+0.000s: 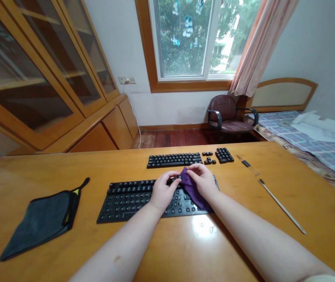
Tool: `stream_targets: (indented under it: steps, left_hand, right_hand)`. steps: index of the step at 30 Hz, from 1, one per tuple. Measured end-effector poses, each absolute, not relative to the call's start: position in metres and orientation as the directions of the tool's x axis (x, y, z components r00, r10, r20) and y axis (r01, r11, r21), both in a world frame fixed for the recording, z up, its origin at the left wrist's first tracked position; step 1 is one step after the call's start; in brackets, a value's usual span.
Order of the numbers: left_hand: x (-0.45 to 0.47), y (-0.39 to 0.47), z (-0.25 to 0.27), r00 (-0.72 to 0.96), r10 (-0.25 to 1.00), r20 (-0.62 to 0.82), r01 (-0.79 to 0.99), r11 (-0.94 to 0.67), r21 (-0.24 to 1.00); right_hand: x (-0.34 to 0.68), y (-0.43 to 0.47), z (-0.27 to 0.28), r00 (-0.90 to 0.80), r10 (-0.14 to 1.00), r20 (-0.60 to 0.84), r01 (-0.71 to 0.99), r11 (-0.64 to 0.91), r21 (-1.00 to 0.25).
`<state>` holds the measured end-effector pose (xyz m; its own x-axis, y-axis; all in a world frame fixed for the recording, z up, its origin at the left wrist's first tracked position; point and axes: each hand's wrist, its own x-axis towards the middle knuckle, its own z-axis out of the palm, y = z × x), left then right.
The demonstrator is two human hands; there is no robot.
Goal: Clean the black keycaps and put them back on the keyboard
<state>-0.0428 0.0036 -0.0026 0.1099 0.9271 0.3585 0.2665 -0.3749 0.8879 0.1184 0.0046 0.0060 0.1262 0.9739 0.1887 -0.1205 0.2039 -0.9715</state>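
Observation:
Above the right half of a black keyboard, my left hand pinches a small black keycap between thumb and fingertips. Beside it, my right hand grips a purple cloth, which touches or nearly touches the keycap and drapes down over the keyboard's right side. Most of the keyboard's lower rows show bare switches, while its top rows still carry keycaps. Behind the keyboard, loose black keycaps lie grouped in rows, with a number-pad block at the right end.
A folded grey cloth with a black loop lies on the left of the wooden table. To the right are a wire keycap puller and a thin long-handled brush. Beyond the table stands a brown chair.

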Motion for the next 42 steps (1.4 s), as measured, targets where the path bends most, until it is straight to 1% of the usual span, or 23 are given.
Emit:
stream_targets:
  steps: [4,7,10,13,15,18,21,23,26,29,30,32,35,36,39,42]
  left_hand:
    - [-0.043,0.003,-0.003,0.145,0.925,0.35,0.232,-0.376,0.897]
    - [-0.043,0.001,-0.002,0.124,0.926,0.358,0.208,-0.377,0.903]
    - [-0.043,0.0,0.0,0.122,0.918,0.378,0.177,-0.395,0.902]
    - [-0.042,-0.002,0.002,0.138,0.905,0.403,0.162,-0.422,0.892]
    - [-0.043,-0.003,0.003,0.137,0.9,0.414,0.149,-0.432,0.889]
    - [-0.044,-0.002,0.001,0.131,0.898,0.421,0.113,-0.435,0.893]
    - [-0.044,-0.002,-0.001,0.127,0.901,0.415,0.095,-0.428,0.899]
    - [-0.044,-0.001,-0.003,0.124,0.902,0.413,0.102,-0.426,0.899]
    - [-0.044,0.0,-0.004,0.096,0.901,0.424,0.147,-0.434,0.889]
    - [-0.045,0.0,-0.001,0.037,0.885,0.463,0.239,-0.458,0.856]
    - [-0.045,0.0,0.0,0.035,0.878,0.477,0.272,-0.468,0.841]
    - [-0.046,-0.001,0.003,0.062,0.867,0.494,0.32,-0.486,0.813]
    - [-0.045,-0.001,0.005,0.094,0.871,0.482,0.321,-0.485,0.813]
    - [-0.044,-0.001,0.004,0.087,0.878,0.471,0.299,-0.474,0.828]
    - [-0.042,-0.001,0.002,0.068,0.904,0.423,0.213,-0.427,0.879]
    - [-0.04,0.0,0.002,0.072,0.921,0.382,0.184,-0.389,0.903]
  right_hand:
    - [0.12,0.004,0.011,0.045,0.988,0.15,-0.217,0.156,-0.964]
    - [0.12,0.005,0.01,-0.07,0.991,0.118,-0.277,0.095,-0.956]
    - [0.121,0.007,0.008,-0.189,0.973,0.131,-0.265,0.078,-0.961]
    - [0.124,0.008,0.008,-0.238,0.962,0.134,-0.204,0.085,-0.975]
    - [0.127,0.009,0.01,-0.198,0.973,0.118,-0.146,0.09,-0.985]
    - [0.132,0.009,0.014,-0.058,0.99,0.125,-0.073,0.12,-0.99]
    - [0.133,0.008,0.016,0.057,0.986,0.155,-0.097,0.16,-0.982]
    - [0.132,0.009,0.015,0.087,0.982,0.17,-0.112,0.179,-0.977]
    - [0.13,0.011,0.014,0.152,0.97,0.191,-0.066,0.203,-0.977]
    - [0.127,0.01,0.015,0.272,0.935,0.226,0.009,0.232,-0.973]
    - [0.126,0.009,0.015,0.283,0.93,0.233,0.013,0.239,-0.971]
    - [0.123,0.004,0.017,0.206,0.955,0.212,-0.05,0.226,-0.973]
    - [0.12,-0.002,0.018,-0.005,0.991,0.136,-0.198,0.132,-0.971]
    - [0.119,-0.003,0.018,-0.033,0.993,0.117,-0.224,0.107,-0.969]
    - [0.119,-0.003,0.016,-0.049,0.997,0.068,-0.275,0.052,-0.96]
    - [0.117,-0.001,0.013,-0.092,0.995,0.025,-0.312,-0.005,-0.95]
